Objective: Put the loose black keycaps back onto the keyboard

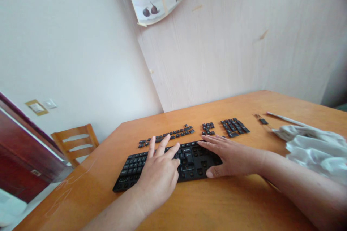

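Observation:
A black keyboard (130, 166) lies on the wooden table, its left part full of keys and its right part showing bare key sockets. My left hand (159, 169) is over its middle with several fingers stretched and spread; its thumb is mostly hidden. Over the right end of the keyboard rests my right hand (230, 155), fingers extended toward the far edge and thumb apart near the close edge. Beyond the keyboard, loose black keycaps lie in groups: a long row (177, 133), a small cluster (208, 128) and a denser block (234, 127).
On the right of the table (108, 151) lie a crumpled whitish plastic bag (311, 144), a thin pale stick (284, 118) and a small black piece (262, 121). A wooden chair (76, 140) stands at the left; a wall rises behind the table.

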A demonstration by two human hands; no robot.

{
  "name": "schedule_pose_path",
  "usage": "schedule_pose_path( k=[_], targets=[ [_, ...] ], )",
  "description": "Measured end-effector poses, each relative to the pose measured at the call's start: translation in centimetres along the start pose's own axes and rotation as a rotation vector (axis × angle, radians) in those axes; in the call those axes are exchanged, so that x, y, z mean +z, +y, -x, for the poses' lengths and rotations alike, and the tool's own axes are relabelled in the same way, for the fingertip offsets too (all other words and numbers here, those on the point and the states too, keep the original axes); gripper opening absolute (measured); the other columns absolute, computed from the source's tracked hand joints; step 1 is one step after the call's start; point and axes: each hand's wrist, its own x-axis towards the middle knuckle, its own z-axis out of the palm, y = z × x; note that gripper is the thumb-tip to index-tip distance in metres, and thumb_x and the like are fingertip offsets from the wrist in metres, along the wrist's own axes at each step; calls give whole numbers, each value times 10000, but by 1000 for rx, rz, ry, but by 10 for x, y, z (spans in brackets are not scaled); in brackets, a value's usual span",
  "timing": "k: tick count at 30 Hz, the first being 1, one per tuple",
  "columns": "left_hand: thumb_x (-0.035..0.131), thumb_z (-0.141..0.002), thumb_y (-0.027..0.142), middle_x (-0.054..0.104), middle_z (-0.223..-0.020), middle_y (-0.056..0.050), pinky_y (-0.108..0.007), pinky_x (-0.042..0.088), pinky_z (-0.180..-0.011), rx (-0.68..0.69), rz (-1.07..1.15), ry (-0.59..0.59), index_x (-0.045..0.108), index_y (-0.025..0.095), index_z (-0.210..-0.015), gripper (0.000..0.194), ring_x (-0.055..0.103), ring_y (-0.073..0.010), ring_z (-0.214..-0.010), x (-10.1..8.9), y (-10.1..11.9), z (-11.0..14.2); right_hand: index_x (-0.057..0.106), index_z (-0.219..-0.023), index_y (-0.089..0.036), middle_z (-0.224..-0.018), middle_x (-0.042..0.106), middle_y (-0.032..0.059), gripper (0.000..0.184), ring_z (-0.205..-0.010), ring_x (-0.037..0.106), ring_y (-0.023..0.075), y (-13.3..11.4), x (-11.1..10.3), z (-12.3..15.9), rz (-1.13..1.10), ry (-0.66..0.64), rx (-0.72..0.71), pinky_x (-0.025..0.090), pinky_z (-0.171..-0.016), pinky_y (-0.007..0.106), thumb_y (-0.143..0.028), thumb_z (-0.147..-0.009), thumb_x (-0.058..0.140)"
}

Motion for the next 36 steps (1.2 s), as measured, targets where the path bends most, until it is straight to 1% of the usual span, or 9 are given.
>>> schedule_pose_path(
  k=[4, 8, 12, 18, 23, 27, 30, 34, 36],
  targets=[
    [507, -899, 294, 569, -1413, 20, -676, -12, -1167, -115, 32, 86, 764, 335, -1006, 282, 230, -344, -1459, -4, -27, -14, 281, -1554, -219, -1628, 140, 123, 1116, -1483, 113, 384, 4, 1, -1, -11, 5, -22, 111, -1207, 551, -839, -674, 579],
    [529, -900, 384, 588, -1391, 4, -670, 112, -1151, -199, 71, 77, 759, 345, -1036, 270, 282, -344, -1431, 3, -56, -44, 287, -1552, -212, -1627, 138, 132, 1123, -1482, 112, 384, 1, -1, 0, -10, -2, -1, 122, -1203, 554, -842, -669, 578],
    [575, -867, 396, 598, -1378, 6, -651, 158, -1140, -229, 90, 51, 759, 339, -1021, 246, 299, -343, -1421, 20, -76, -82, 284, -1552, -215, -1620, 154, 145, 1091, -1483, 115, 375, -1, -2, 2, -20, -1, -11, 128, -1196, 563, -811, -691, 591],
    [612, -825, 384, 642, -1315, -16, -580, 180, -1146, -262, 103, 0, 766, 306, -977, 230, 341, -332, -1393, 58, -95, -136, 281, -1553, -240, -1628, 127, 122, 1062, -1483, 104, 382, 2, 0, 2, -53, 9, -15, 125, -1194, 571, -761, -696, 632],
    [621, -806, 402, 726, -1110, -2, -485, 251, -1121, -237, 126, -75, 767, 295, -891, 200, 454, -298, -1280, 76, -96, -171, 282, -1553, -235, -1627, 129, 127, 1064, -1484, 100, 383, -1, -2, 3, -56, -4, 2, 115, -1194, 579, -747, -693, 643],
    [656, -762, 471, 735, -1033, -12, -477, 306, -1065, -248, 144, -112, 762, 285, -831, 225, 479, -309, -1212, 82, -88, -189, 281, -1553, -223, -1624, 123, 137, 1079, -1482, 100, 385, -5, -5, 3, -59, -15, 7, 123, -1193, 578, -752, -686, 645],
    [678, -734, 480, 733, -986, -33, -511, 265, -1085, -284, 153, -138, 752, 275, -786, 224, 466, -320, -1216, 85, -84, -196, 273, -1555, -218, -1625, 115, 132, 1084, -1482, 87, 387, -7, -8, 4, -64, -25, 13, 113, -1196, 578, -753, -688, 643],
    [679, -729, 414, 720, -881, -65, -546, 174, -1125, -314, 151, -191, 748, 263, -716, 166, 441, -321, -1242, 88, -82, -200, 272, -1554, -211, -1624, 110, 133, 1079, -1486, 78, 376, -9, -9, 5, -64, -30, 19, 102, -1197, 575, -752, -695, 636],
    [670, -730, 375, 719, -885, -70, -557, 152, -1129, -316, 157, -202, 746, 259, -693, 144, 424, -325, -1263, 89, -83, -202, 280, -1552, -213, -1623, 118, 132, 1071, -1485, 87, 377, -8, -9, 5, -71, -22, 14, 106, -1196, 577, -747, -696, 639]
  ],
)
